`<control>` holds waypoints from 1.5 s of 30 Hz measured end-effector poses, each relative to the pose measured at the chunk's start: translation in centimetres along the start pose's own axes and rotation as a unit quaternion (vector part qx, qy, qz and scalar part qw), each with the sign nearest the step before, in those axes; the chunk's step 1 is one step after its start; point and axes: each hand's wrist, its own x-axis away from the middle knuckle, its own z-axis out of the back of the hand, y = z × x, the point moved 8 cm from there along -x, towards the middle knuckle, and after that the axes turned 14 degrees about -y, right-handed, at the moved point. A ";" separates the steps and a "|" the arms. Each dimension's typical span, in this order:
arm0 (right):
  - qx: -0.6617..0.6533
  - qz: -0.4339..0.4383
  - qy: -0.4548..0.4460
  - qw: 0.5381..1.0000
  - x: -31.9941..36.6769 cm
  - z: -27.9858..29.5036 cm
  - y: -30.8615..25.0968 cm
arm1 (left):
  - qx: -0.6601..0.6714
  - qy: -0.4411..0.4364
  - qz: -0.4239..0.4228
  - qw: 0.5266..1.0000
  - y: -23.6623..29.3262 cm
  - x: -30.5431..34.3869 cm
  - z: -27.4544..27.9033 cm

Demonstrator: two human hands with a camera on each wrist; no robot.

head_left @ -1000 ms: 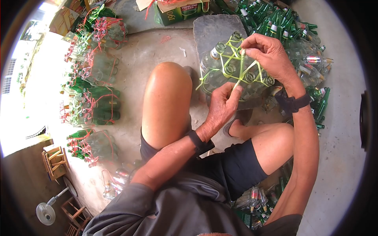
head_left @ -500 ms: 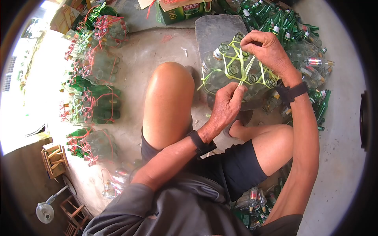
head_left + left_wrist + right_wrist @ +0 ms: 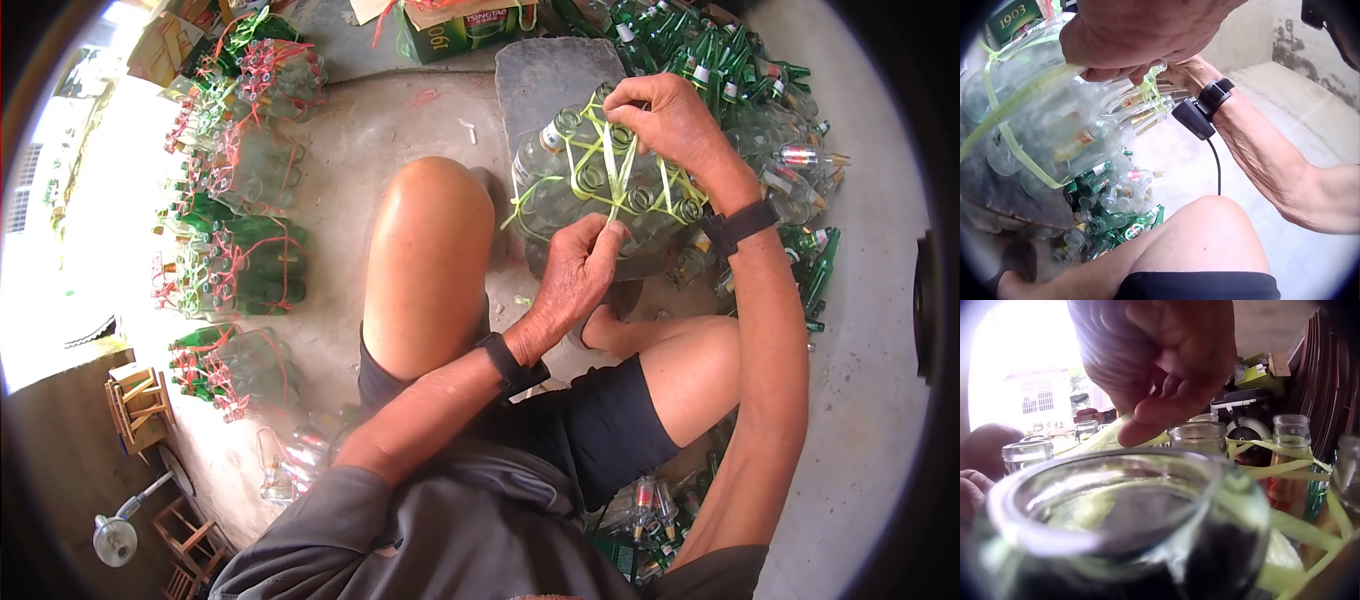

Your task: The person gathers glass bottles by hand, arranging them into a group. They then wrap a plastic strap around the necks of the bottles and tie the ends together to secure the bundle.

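A bundle of clear glass bottles (image 3: 540,205), bound round the necks with yellow-green plastic strapping (image 3: 609,160), stands on a dark stone slab (image 3: 560,65). With thumb and fingers, my left hand (image 3: 578,262) pinches the strapping at the near side of the bundle. My right hand (image 3: 672,118) pinches strands of it above the far bottle necks. Those strands run between the two hands, over the bottle mouths. In the right wrist view, the right hand's fingertips (image 3: 1138,428) hold the strap just above the glass rims; a bottle mouth (image 3: 1129,506) fills the foreground.
Loose green and clear bottles (image 3: 700,70) lie heaped on the right. Several tied bottle bundles (image 3: 255,255) line the floor at left. A green beer carton (image 3: 465,30) sits at the back. My bent knees (image 3: 430,200) flank the near side; a fan (image 3: 115,540) stands lower left.
My right hand has shifted slightly up, drawing the strands into a narrow V between the hands. The left hand keeps its pinch at nearly the same spot.
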 end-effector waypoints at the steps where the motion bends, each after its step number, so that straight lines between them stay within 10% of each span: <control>1: 0.000 0.000 0.000 1.000 0.1 0.0 0.1 | 0.000 0.000 -0.001 1.000 -0.1 0.0 0.0; 45: 0.080 0.008 0.041 0.996 4.6 -2.5 -1.9 | 0.024 0.071 0.026 0.997 -0.5 3.5 3.4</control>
